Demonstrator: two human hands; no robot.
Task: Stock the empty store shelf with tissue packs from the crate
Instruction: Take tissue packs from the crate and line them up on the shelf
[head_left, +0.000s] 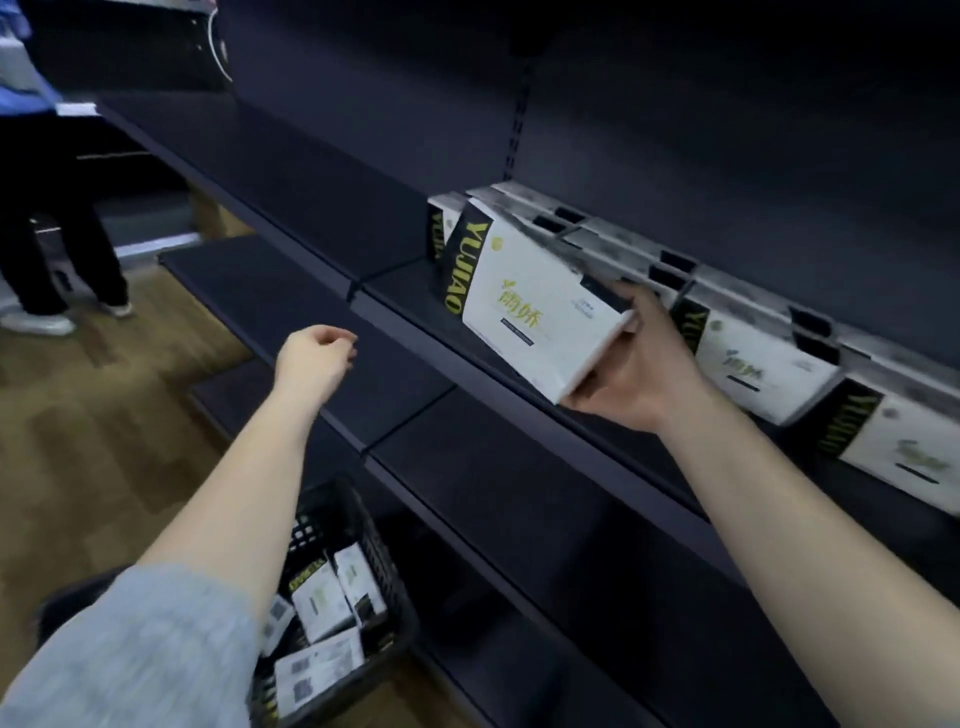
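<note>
I see one tissue pack going up to the dark shelf.

The right hand (631, 371) grips a white tissue pack (535, 306) by its near end, with the thumb on top and the fingers under it. I see the pack tilted, just above the shelf (415, 306), beside a row of other packs (758, 358) that sit on the shelf to the right. The left hand (317, 358) holds nothing. Its fingers hang loosely curled in the air in front of the lower shelf (270, 280). Down by the floor I see a black crate (387, 582) with more packs (324, 597) inside. At the far left a person's legs (62, 249) stand on the wood floor (104, 426).
</note>
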